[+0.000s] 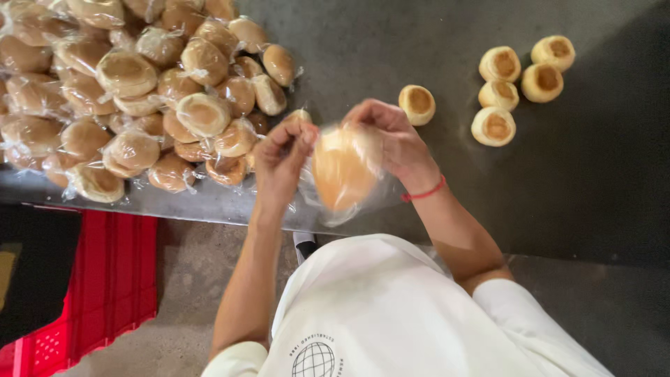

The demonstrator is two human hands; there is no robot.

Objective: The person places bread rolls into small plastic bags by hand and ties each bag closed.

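Bagging step: left hand (283,157) and right hand (391,139) pinching clear bag (349,202) around bun (342,171), frame centre. Next: sealing. 6 unwrapped buns (494,126) upper right; wrapped pile (132,91) upper left.

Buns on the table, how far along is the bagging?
Done: a big pile of wrapped buns lies at the left of the table. In hand: the left hand and right hand hold one bun in a clear bag. Left: six bare buns at the right.
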